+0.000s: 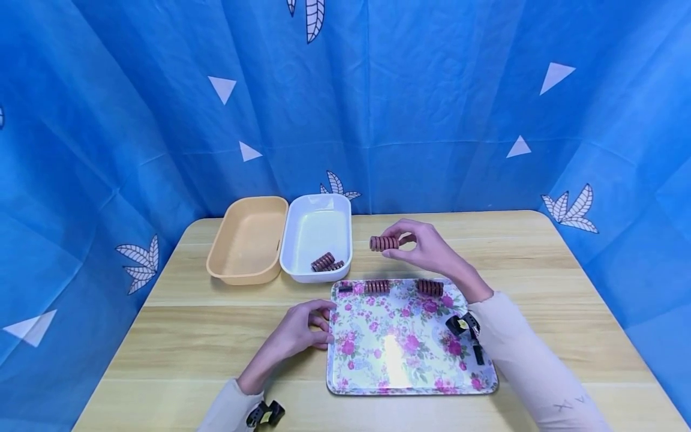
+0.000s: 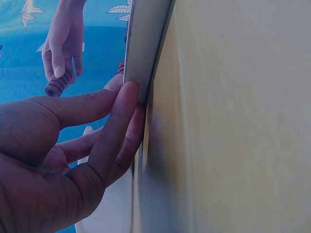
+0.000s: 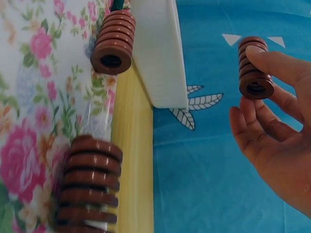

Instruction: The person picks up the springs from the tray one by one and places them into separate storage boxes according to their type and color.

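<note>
My right hand [image 1: 423, 245] pinches a brown coil spring [image 1: 384, 243] between thumb and fingers, holding it in the air behind the flowered tray. In the right wrist view the held spring [image 3: 255, 68] shows its hollow end. My left hand [image 1: 299, 329] grips the left rim of the flowered tray [image 1: 372, 366], with fingertips against its edge [image 2: 146, 48]. Along the tray's far side lie a small dark spring [image 1: 345, 288], a brown spring [image 1: 376, 287] and another brown spring [image 1: 430, 288]. The white bin [image 1: 315, 222] contains brown springs [image 1: 324, 262].
Left of the white bin, and touching it, stands a tan bin [image 1: 248, 234]. Both sit near the back of the wooden table [image 1: 178, 342]. A blue curtain [image 1: 410, 108] with white leaf and triangle prints hangs behind and at both sides.
</note>
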Demonstrator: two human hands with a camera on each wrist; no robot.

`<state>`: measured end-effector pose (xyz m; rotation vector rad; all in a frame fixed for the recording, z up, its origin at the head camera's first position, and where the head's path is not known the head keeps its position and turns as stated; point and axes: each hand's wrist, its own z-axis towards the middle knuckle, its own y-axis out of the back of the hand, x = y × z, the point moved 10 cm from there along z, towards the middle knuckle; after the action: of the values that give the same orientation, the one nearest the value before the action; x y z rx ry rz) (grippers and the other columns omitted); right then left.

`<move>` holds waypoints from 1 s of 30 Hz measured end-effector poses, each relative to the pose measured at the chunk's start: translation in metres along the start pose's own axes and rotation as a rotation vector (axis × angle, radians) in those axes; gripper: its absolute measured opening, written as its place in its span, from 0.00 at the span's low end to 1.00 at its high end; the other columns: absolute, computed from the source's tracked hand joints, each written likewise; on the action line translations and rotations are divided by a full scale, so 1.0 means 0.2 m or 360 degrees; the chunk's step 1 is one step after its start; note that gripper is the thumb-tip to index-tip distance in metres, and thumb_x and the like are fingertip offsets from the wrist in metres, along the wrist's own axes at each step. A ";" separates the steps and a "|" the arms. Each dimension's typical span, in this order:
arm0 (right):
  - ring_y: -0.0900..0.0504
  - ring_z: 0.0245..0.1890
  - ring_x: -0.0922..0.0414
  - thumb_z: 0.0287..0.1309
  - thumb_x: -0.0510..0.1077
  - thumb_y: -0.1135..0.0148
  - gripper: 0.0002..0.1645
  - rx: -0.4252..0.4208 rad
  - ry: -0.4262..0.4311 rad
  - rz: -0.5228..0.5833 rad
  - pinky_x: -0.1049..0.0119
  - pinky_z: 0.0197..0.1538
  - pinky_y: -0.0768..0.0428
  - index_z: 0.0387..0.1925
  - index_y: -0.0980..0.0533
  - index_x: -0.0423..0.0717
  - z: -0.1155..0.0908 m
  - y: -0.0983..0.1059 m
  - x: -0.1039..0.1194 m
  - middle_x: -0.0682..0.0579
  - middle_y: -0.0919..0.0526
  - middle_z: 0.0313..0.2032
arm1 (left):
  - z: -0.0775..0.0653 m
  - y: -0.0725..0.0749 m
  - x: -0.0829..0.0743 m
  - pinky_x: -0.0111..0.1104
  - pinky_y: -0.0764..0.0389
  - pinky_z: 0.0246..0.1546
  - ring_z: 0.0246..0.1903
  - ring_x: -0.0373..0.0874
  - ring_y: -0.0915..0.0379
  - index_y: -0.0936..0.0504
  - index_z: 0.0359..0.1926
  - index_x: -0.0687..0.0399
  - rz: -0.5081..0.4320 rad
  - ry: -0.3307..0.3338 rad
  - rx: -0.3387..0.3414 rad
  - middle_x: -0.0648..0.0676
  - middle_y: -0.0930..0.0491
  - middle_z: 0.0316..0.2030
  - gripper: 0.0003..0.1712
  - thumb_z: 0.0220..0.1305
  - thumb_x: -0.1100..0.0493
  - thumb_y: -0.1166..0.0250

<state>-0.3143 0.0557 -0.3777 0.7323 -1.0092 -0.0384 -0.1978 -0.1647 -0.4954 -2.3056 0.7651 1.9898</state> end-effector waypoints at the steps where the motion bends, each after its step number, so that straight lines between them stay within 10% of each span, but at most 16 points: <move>1: 0.18 0.43 0.53 0.56 0.43 0.22 0.19 -0.0006 -0.0002 0.0002 0.50 0.50 0.12 0.48 0.16 0.42 0.01 0.00 0.00 0.50 0.15 0.44 | 0.00 0.00 0.00 0.37 0.09 0.30 0.35 0.47 0.20 0.23 0.62 0.69 -0.0004 -0.0004 0.0002 0.62 0.23 0.44 0.35 0.50 0.79 0.25; 30: 0.17 0.42 0.54 0.57 0.42 0.22 0.18 -0.0028 -0.0055 0.0048 0.57 0.48 0.11 0.47 0.16 0.41 0.28 -0.24 0.02 0.50 0.15 0.41 | 0.00 0.00 0.00 0.37 0.09 0.30 0.35 0.47 0.19 0.24 0.62 0.71 0.0001 -0.0020 0.0012 0.63 0.22 0.43 0.35 0.50 0.79 0.26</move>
<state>-0.3426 -0.0133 -0.3851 0.7023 -1.0514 -0.0339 -0.1982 -0.1637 -0.4962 -2.2870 0.7711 1.9963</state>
